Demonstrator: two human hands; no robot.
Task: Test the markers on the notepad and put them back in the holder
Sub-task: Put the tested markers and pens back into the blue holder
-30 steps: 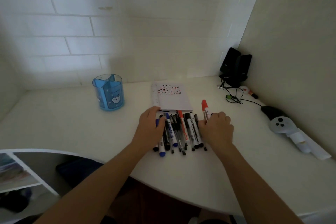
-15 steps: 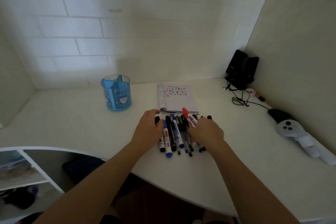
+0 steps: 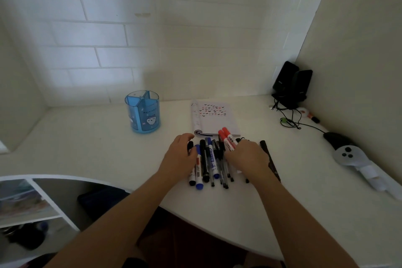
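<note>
A pile of several markers (image 3: 208, 161) with black, blue and red caps lies on the white desk just in front of the notepad (image 3: 217, 121), whose page carries rows of small red and black test marks. The blue see-through holder (image 3: 143, 112) stands to the left of the notepad. My left hand (image 3: 179, 155) rests on the left side of the pile, its fingers loosely bent over the marker caps. My right hand (image 3: 247, 158) lies on the right side and grips two red-capped markers (image 3: 227, 139) that point toward the notepad. A dark pen (image 3: 269, 160) lies just right of that hand.
Two black speakers (image 3: 292, 84) with trailing cables stand in the back right corner. A black mouse (image 3: 336, 139) and a grey-white controller (image 3: 350, 155) lie along the right wall. The desk's curved front edge runs below my forearms, with white shelves (image 3: 32, 202) at lower left.
My right hand brought the single upright red marker down to the pile and now holds two red-capped markers low over it. My left hand has stayed on the pile's left side.
</note>
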